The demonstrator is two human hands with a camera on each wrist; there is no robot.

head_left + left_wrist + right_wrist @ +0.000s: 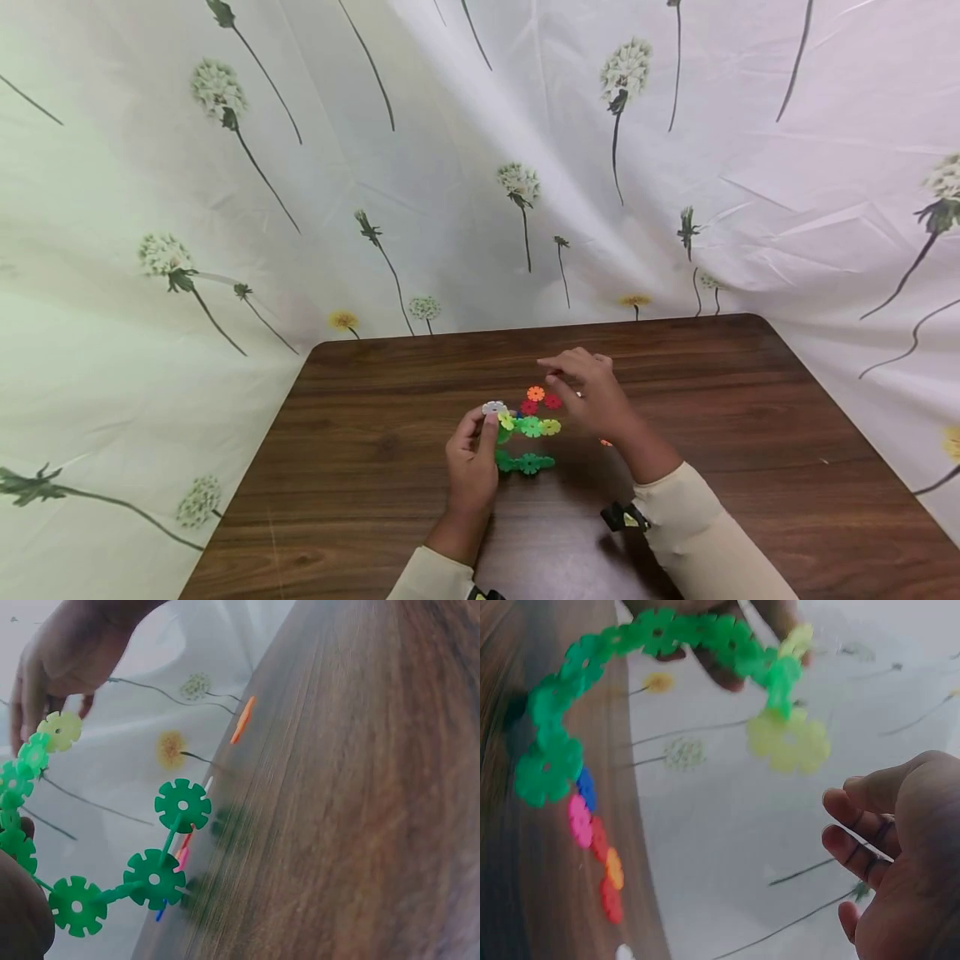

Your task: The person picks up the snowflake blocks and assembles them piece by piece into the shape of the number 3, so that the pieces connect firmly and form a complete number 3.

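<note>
My left hand grips a curved chain of interlocking notched plastic discs, mostly green. One end of the chain carries a pale yellow disc, and the other droops to a green disc above the table. By the left fingertips, a white disc shows in the head view; whether it belongs to the chain I cannot tell. To the right and above the chain hovers my right hand, fingers loosely bent, holding nothing. In the right wrist view a gap separates its fingertips from the yellow disc.
Loose discs lie on the wooden table beyond the chain: orange, red, pink and blue. Another orange disc lies near the right wrist. Flower-printed cloth hangs behind the table's back edge.
</note>
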